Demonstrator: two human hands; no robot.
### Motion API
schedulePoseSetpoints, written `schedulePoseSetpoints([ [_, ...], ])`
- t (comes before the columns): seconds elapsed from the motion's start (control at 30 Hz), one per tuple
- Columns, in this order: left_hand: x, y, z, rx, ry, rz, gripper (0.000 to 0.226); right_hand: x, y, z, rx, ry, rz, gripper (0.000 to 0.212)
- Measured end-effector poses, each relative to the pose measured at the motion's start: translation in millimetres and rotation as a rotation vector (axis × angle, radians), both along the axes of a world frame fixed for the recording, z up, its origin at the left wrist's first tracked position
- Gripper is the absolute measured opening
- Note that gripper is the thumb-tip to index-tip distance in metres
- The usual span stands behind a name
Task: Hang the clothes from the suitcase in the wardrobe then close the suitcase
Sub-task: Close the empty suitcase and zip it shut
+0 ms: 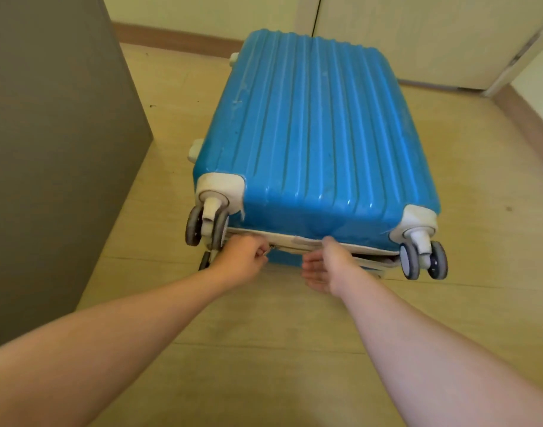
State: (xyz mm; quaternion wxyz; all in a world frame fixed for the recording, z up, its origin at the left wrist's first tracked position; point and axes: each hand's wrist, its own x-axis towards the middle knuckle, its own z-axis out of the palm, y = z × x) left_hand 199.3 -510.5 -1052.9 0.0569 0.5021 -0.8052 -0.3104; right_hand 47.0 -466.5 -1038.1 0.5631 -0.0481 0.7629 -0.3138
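The fingers (pixel 260 253) of the left hand (pixel 240 261) are curled in tight and pinch at the white zip seam (pixel 298 241), on something too small to make out. The right hand (pixel 327 266) is turned palm-left, its fingers (pixel 310 270) loosely straight and a little apart, holding nothing; its thumb touches the same seam.

That seam runs along the near end of the glossy sky-blue ribbed hard-shell suitcase (pixel 313 134), which lies flat on the pale wood-look floor (pixel 264 349) with its lid down. Towards the right corner the seam gapes slightly.

One suitcase. Three white twin-wheel casters show: one at the near left corner (pixel 207 224), one at the near right (pixel 422 257), and part of a third (pixel 204 261) beside the left hand. Two white stub feet (pixel 234 58) (pixel 194 151) stick out of the left side.

A tall grey flat panel (pixel 48 149) stands near the suitcase's left side with a strip of floor between. White doors (pixel 418 35) stand just behind the far end. Bare floor lies to the right and towards the person.
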Motion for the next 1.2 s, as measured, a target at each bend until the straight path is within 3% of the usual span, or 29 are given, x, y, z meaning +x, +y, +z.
schedulePoseSetpoints([
  [0.1,-0.6,3.0,6.0,-0.001,-0.032,-0.074,0.016,21.1,-1.5,-2.1,-0.005,-0.099,0.281,0.033],
  [0.23,5.4,5.4,14.9,-0.125,0.068,-0.008,0.017,48.1,-10.7,-8.3,-0.14,-0.343,0.173,0.019],
  [0.33,8.0,5.5,17.3,-0.556,0.185,-0.133,0.019,56.2,-13.8,-11.6,-0.179,-0.352,0.058,0.019],
  [0.4,5.5,1.6,9.8,-0.918,0.049,-0.25,0.035,57.5,-13.9,-15.6,-0.188,-0.221,0.051,0.018],
  [0.43,1.3,-1.2,12.5,-0.996,-0.078,-0.254,0.049,57.5,-13.4,-15.4,-0.187,-0.139,0.073,0.017],
  [0.53,-13.7,-13.2,35.7,-0.892,-0.421,-0.165,0.09,53.2,-10.8,-17.6,-0.192,0.005,0.218,0.015],
  [0.63,-19.4,-23.4,44.8,-0.759,-0.454,-0.096,0.107,49.2,-9.4,-25.3,-0.222,0.325,0.439,0.032],
  [0.7,-16.2,-26.2,48.0,-0.752,-0.441,-0.098,0.108,47.5,-9.1,-29.3,-0.192,0.637,0.662,0.039],
  [0.77,-11.2,-27.8,49.9,-0.728,-0.457,-0.106,0.103,39.0,-2.4,-31.0,-0.14,0.826,0.772,0.036],
  [0.93,10.3,-38.0,55.4,-0.707,-0.473,-0.051,0.098,-42.7,48.4,-24.0,0.041,0.98,0.589,0.037],
  [1.03,25.8,-45.1,55.3,-0.764,-0.458,-0.013,0.098,-65.9,69.1,-28.6,0.083,1.046,0.598,0.04],
  [1.1,27.9,-44.5,56.2,-0.756,-0.479,0.001,0.097,-65.4,70.5,-36.8,0.048,1.05,0.56,0.038],
  [1.2,18.4,-40.2,54.2,-0.707,-0.481,0.0,0.098,-67.3,69.7,-39.2,-0.151,0.945,0.332,0.033],
])
